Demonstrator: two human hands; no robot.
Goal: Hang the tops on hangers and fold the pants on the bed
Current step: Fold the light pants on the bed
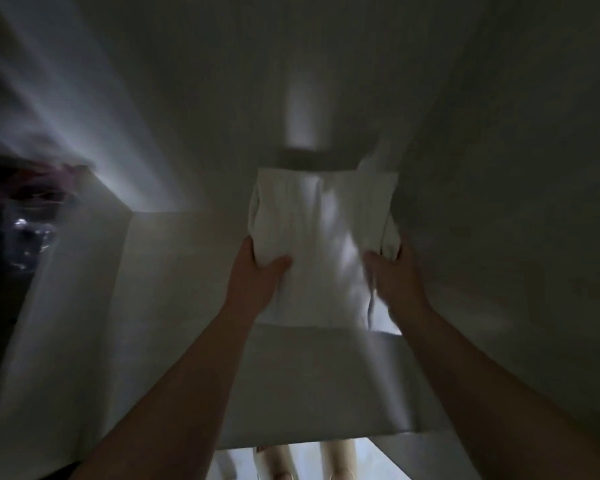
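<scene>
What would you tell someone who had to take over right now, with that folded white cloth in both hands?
Left grip: thumb on top, holds the near left edge of the folded white garment.
Right grip: holds its near right edge.
Garment: over a pale surface; touching or not, unclear in the blur.
Done: this piece looks folded; a cord hangs from it, so probably pants.
To do: set it down; pinkish clothes at far left may need sorting. No hangers in view.
</scene>
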